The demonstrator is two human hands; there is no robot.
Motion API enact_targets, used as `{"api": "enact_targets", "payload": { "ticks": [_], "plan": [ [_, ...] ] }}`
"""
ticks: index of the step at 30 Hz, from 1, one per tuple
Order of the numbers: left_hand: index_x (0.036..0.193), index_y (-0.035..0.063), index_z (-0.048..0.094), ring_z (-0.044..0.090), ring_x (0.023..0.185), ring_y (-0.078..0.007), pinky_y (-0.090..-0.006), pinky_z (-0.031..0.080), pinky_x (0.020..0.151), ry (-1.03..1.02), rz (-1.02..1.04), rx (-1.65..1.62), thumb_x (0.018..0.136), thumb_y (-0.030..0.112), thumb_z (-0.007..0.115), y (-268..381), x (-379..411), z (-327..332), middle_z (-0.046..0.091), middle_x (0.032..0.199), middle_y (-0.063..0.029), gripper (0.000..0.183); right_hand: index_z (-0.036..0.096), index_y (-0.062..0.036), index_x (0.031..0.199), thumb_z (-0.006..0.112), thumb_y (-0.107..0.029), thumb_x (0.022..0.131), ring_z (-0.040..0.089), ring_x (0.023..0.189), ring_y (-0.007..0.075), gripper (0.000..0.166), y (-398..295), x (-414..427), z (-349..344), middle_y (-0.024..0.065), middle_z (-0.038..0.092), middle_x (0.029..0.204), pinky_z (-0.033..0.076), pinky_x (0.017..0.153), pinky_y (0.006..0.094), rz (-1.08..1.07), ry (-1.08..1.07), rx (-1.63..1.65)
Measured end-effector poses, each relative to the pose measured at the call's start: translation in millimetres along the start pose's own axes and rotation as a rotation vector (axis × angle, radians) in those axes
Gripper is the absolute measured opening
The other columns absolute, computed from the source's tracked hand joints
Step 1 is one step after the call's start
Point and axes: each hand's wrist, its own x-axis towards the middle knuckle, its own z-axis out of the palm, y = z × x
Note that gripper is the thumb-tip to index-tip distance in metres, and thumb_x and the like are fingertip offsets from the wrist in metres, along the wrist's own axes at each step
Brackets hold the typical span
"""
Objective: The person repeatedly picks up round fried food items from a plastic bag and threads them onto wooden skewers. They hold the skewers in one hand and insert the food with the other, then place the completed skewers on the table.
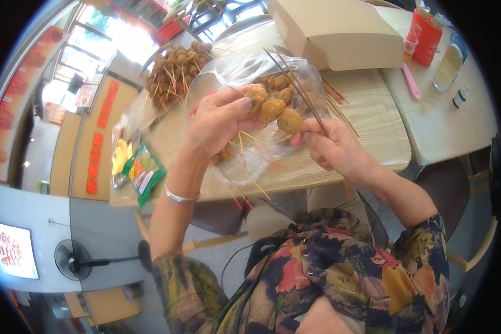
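Note:
Between my hands is a short row of browned balls [272, 110], probably meatballs, lined up on a skewer that is mostly hidden. My left hand [227, 112] pinches the ball at the left end between thumb and fingers. At the other end, my right hand [336, 147] grips close below the last ball, and a pair of long dark sticks [298, 87] juts up from its fingers. Beneath the hands lies a clear plastic bag [250, 62] with loose balls [279, 82] inside. Several red-tipped skewers [256, 142] stick out towards me at its near side.
A heap of skewered balls [177, 69] stands at the table's far left. Nearer are a green-edged food packet [144, 173] and yellow pieces [122, 156] in plastic. Loose skewers [342, 112] lie right of the bag, below a cardboard box [338, 33]. A red holder [426, 39] stands farther right.

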Motion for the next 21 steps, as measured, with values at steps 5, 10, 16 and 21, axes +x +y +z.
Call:
{"api": "enact_targets", "payload": {
  "ticks": [5, 10, 16, 21],
  "plan": [
    [0.117, -0.0049, 0.046, 0.059, 0.095, -0.0262, -0.0365, 0.052, 0.077, 0.031, 0.151, 0.212, 0.088, 0.015, 0.049, 10, -2, -29, 0.057, 0.107, -0.0159, 0.035, 0.056, -0.0007, 0.100, 0.041, -0.009, 0.090, 0.032, 0.049, 0.0024, 0.020, -7, 5, -6, -0.0063, 0.036, 0.056, 0.027, 0.045, 0.0184, -0.042, -0.083, -0.113],
    [0.114, -0.0003, 0.053, 0.061, 0.088, -0.0170, -0.0281, 0.050, 0.074, 0.158, 0.065, 0.753, 0.086, 0.012, 0.050, 24, -6, -74, 0.060, 0.104, -0.0105, 0.030, 0.055, -0.0001, 0.106, 0.039, -0.008, 0.091, 0.033, 0.051, 0.0036, 0.024, -16, -2, -15, -0.0048, 0.037, 0.057, 0.030, 0.048, 0.0185, 0.051, -0.097, -0.259],
    [0.115, 0.0100, 0.054, 0.060, 0.089, -0.0195, -0.0292, 0.048, 0.077, 0.316, 0.511, 1.457, 0.075, 0.006, 0.058, 17, 1, -86, 0.056, 0.115, -0.0129, 0.041, 0.048, 0.0036, 0.117, 0.034, 0.002, 0.081, 0.038, 0.051, 0.0066, 0.039, -27, 25, 1, -0.0018, 0.042, 0.058, 0.033, 0.048, 0.0209, 0.116, -0.150, -0.481],
    [0.101, 0.0042, 0.061, 0.059, 0.083, -0.0302, -0.0339, 0.047, 0.075, 0.141, 0.188, 1.572, 0.071, 0.013, 0.062, 17, -13, -80, 0.062, 0.090, -0.0171, 0.032, 0.032, 0.0062, 0.127, 0.034, 0.003, 0.078, 0.041, 0.052, 0.0071, 0.048, -30, 69, 6, 0.0000, 0.047, 0.066, 0.035, 0.048, 0.0203, 0.210, -0.205, -0.278]
  ]
}}
